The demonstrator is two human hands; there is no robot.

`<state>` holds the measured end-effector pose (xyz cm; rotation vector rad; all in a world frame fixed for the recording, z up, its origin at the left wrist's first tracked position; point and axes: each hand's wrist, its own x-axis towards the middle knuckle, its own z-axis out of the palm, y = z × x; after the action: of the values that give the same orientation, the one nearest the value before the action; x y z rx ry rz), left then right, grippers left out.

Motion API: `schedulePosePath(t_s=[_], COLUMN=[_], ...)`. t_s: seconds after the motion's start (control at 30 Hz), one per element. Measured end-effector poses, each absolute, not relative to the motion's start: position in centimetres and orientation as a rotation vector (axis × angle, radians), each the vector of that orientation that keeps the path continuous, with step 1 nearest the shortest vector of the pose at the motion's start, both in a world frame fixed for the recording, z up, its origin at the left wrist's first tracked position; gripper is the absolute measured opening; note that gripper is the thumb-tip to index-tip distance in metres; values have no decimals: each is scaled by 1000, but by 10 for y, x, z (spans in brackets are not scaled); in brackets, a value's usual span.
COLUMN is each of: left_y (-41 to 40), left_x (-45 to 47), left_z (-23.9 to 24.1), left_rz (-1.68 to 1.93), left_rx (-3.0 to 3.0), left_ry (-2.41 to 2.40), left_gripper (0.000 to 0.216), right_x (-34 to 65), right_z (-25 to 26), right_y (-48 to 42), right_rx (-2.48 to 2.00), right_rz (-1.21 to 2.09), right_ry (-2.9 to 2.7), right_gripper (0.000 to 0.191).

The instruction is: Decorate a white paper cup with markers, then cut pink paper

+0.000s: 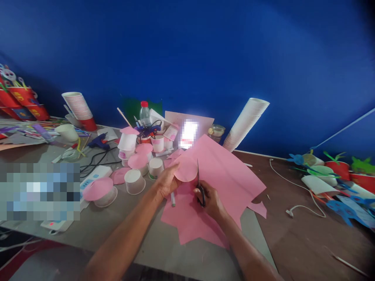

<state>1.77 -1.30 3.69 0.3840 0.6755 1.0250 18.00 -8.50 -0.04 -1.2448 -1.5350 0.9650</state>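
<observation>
My left hand [169, 180] grips a round pink paper disc [187, 169] by its left side. Black-handled scissors [200, 191] are in my right hand [211, 200], fingers through the handles, blades pointing up along the disc's right edge. Whether the blades touch the paper I cannot tell. Beneath both hands lie large pink paper sheets [225, 168] with cut edges. A marker [172, 199] rests below my left hand. Upturned white paper cups [134, 181] stand to the left, several topped with pink discs like this one [98, 189].
A lit phone [189, 132] leans at the back. Tall stacks of paper cups [246, 123] stand along the blue wall. A power strip [96, 177], a blue glue gun [99, 141] and a plastic bottle [144, 114] are on the left. At right lie a white cable [304, 187] and paper-cup crafts [336, 171].
</observation>
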Motion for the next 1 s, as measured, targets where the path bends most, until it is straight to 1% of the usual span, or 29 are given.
schedulePosePath(t_s=[0.33,0.57,0.87,1.0], left_y=[-10,-7,-6,-6], left_x=[19,15,13,12], left_z=[37,34,37,41], left_rz=[1095,1079,1081,1101], left_rx=[305,281,272,281], left_ry=[626,575,572,621], left_gripper=[33,35,33,30], right_x=[173,173,175,177], right_z=[1,5,0,2], right_y=[-88,-91,-91,-91], right_rx=[-1257,-1293,-1273,-1292], right_rz=[1011,975,1063,1039], right_ry=[-1536,-1582,-1544,-1573], right_gripper=[36,26,30,27])
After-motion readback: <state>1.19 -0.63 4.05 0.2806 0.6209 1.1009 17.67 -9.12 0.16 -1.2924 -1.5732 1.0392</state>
